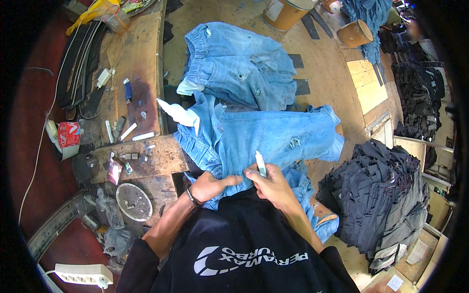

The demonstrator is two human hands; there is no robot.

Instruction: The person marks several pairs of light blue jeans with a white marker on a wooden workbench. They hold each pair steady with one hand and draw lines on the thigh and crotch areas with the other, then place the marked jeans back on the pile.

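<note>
Light-blue denim jeans (266, 134) lie in front of me, with a frayed worn spot on the leg. Their near edge is pinched by my left hand (214, 187), the thumb lying along the cloth. My right hand (271, 186) is closed too, its thumb and fingers at the same edge. A slim white pointed tool (260, 163) sticks up from that hand; its exact kind I cannot make out. White pocket lining (183, 115) pokes out at the left end of the jeans. Just beyond lies a second denim garment (239, 68) with an elastic waist and worn patches.
On the left bench (139, 93) are a blue lighter (127, 90), several white sticks and an oval metal dish (134, 202). A power strip (83, 274) sits at lower left. Dark folded garments (376, 195) are heaped at right. Brown drums (355, 33) stand at the back.
</note>
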